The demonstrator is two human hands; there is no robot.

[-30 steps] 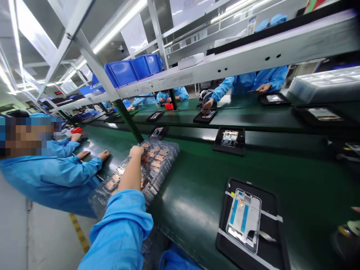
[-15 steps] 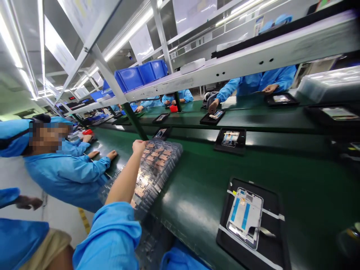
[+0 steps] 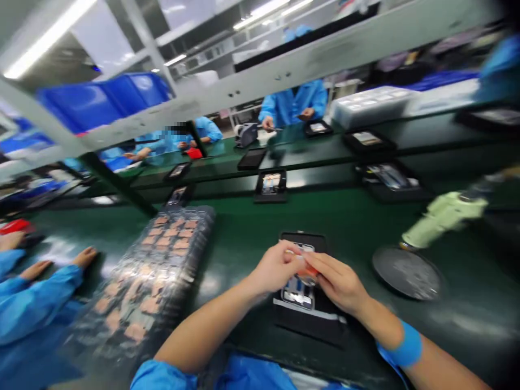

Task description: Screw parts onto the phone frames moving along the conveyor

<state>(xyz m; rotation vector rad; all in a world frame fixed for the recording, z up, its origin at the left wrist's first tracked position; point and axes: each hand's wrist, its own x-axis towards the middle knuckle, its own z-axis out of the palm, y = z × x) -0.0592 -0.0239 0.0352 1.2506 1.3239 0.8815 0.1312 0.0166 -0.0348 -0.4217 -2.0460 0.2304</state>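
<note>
My left hand [image 3: 277, 269] and my right hand [image 3: 340, 281] meet over a phone frame [image 3: 298, 299] with metal edges and blue strips. Between their fingertips is a small, flat copper-coloured part [image 3: 307, 270], which both hands grip. Fingers cover much of the part and the frame's upper half. The frame lies in a black holder [image 3: 320, 327] with a light strap across its lower end. To the left, a clear plastic tray [image 3: 199, 238] holds several copper-coloured parts [image 3: 181, 244] in its pockets.
A light-green screwdriver-like tool [image 3: 442, 219] stands by a round grey dish [image 3: 406, 273] at right. Further black holders [image 3: 270, 196] with phone frames line the green bench [image 3: 227, 238]. A shelf post [image 3: 117, 184] slants at left. Co-workers' hands [image 3: 83, 257] rest at the left edge.
The view has turned right. My left hand has left the tray's far edge and is over the phone frame. My right hand has come into view, with a copper-coloured part between both hands.
</note>
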